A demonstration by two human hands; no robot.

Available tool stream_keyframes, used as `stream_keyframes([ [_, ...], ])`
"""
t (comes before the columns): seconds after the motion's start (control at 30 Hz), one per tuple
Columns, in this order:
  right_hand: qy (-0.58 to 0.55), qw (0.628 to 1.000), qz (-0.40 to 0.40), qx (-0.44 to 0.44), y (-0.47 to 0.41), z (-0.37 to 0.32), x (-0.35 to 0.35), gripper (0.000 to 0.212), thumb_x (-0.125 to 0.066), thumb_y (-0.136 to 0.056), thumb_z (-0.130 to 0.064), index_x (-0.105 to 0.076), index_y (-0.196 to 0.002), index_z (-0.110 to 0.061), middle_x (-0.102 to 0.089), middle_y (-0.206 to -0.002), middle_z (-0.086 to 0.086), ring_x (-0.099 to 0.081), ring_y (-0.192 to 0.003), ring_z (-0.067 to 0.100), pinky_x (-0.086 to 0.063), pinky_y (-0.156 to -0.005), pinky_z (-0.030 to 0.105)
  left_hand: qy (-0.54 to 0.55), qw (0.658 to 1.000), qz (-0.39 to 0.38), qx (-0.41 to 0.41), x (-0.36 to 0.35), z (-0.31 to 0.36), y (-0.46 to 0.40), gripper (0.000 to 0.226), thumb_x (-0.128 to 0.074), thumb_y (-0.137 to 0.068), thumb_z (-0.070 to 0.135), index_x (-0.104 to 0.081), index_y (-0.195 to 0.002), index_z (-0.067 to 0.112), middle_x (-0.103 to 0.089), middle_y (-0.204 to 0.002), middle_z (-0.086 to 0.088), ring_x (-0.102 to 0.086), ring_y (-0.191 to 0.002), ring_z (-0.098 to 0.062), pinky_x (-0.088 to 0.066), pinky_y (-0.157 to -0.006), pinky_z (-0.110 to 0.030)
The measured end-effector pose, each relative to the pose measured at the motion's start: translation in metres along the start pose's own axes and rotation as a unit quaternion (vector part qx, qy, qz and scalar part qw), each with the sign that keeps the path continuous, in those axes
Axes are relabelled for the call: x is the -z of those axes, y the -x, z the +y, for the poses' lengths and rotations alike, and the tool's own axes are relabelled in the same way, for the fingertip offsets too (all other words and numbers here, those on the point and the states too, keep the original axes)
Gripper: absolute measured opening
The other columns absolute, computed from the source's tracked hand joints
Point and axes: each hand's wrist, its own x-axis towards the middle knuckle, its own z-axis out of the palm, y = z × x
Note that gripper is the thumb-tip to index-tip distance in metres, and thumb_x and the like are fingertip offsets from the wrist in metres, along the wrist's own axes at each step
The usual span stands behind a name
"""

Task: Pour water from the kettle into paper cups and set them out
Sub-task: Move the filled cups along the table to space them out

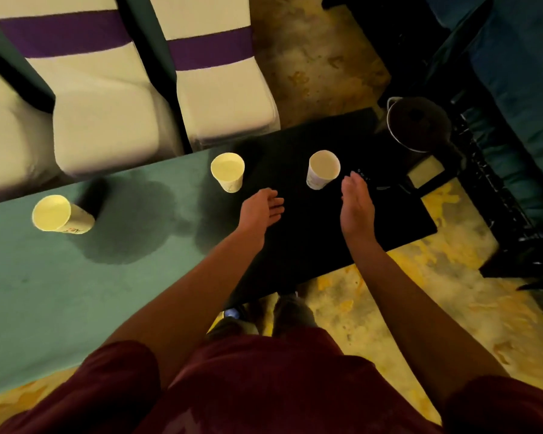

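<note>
Three paper cups stand upright on a green table [44,292]: one at the far left [58,216], one in the middle [228,171], one to the right [322,172] on the table's dark end. A dark kettle [419,125] sits beyond the table's right end. My left hand [262,208] hovers empty, fingers loosely curled, just below the middle cup. With flat fingers, my right hand [356,203] is open and empty, close to the right cup's near right side. Neither hand touches a cup.
Chairs in white covers with purple bands [113,98] stand along the table's far side. A dark damp-looking patch [132,227] marks the green cloth. Dark furniture [514,151] lies to the right. Patterned yellow carpet [405,308] surrounds my feet.
</note>
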Motion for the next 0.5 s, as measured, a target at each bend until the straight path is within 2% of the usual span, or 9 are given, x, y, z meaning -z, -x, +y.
stream_keyframes([
  [0.03,0.002,1.0,-0.002,0.007,-0.006,0.001,-0.004,0.053,-0.038,-0.11,-0.038,-0.037,-0.157,-0.015,-0.048,-0.154,0.001,-0.044,-0.137,0.009,-0.031,-0.102,0.016,0.004,1.0,-0.001,0.008,-0.005,0.001,-0.008,0.028,-0.046,-0.1,0.033,-0.065,-0.113,0.017,-0.074,-0.106,-0.004,-0.071,-0.098,-0.019,-0.056,-0.077,-0.031],
  [0.13,-0.005,1.0,-0.012,0.015,-0.035,0.007,-0.015,0.051,-0.035,-0.108,-0.041,-0.041,-0.153,-0.017,-0.05,-0.128,-0.014,-0.047,-0.111,-0.014,-0.029,-0.084,-0.005,0.01,1.0,0.011,0.022,-0.028,0.005,-0.037,0.029,-0.046,-0.099,0.034,-0.066,-0.114,0.019,-0.075,-0.104,-0.003,-0.072,-0.097,-0.019,-0.056,-0.076,-0.031],
  [0.17,-0.004,1.0,-0.019,0.012,-0.044,0.009,-0.018,0.051,-0.034,-0.108,-0.042,-0.04,-0.154,-0.019,-0.048,-0.127,-0.014,-0.047,-0.109,-0.014,-0.03,-0.081,-0.005,0.016,0.999,0.023,0.019,-0.038,0.004,-0.045,0.028,-0.046,-0.099,0.034,-0.066,-0.112,0.019,-0.075,-0.103,-0.002,-0.072,-0.096,-0.018,-0.056,-0.077,-0.031],
  [0.3,0.006,0.998,-0.052,-0.017,-0.077,0.022,-0.028,0.052,-0.032,-0.109,-0.045,-0.036,-0.156,-0.023,-0.049,-0.149,-0.002,-0.043,-0.125,0.005,-0.03,-0.086,0.004,0.025,0.998,0.06,0.013,-0.069,0.008,-0.073,0.025,-0.046,-0.097,0.031,-0.066,-0.105,0.02,-0.075,-0.103,-0.004,-0.072,-0.097,-0.02,-0.057,-0.08,-0.033],
  [0.43,0.012,0.997,-0.082,-0.013,-0.094,0.029,-0.033,0.048,-0.032,-0.108,-0.045,-0.049,-0.147,-0.022,-0.056,-0.138,0.0,-0.055,-0.116,0.011,-0.041,-0.084,0.013,0.022,0.997,0.074,-0.009,-0.083,0.013,-0.087,0.027,-0.05,-0.092,0.025,-0.069,-0.109,0.016,-0.075,-0.106,-0.007,-0.071,-0.099,-0.022,-0.057,-0.086,-0.034],
  [0.5,0.016,0.995,-0.098,-0.025,-0.101,0.033,-0.034,0.046,-0.032,-0.107,-0.047,-0.052,-0.142,-0.025,-0.057,-0.131,-0.005,-0.056,-0.109,0.003,-0.041,-0.083,0.013,-0.003,0.996,0.085,-0.02,-0.09,0.014,-0.092,0.029,-0.049,-0.093,0.022,-0.07,-0.112,0.015,-0.074,-0.109,-0.007,-0.071,-0.1,-0.022,-0.057,-0.088,-0.035],
])
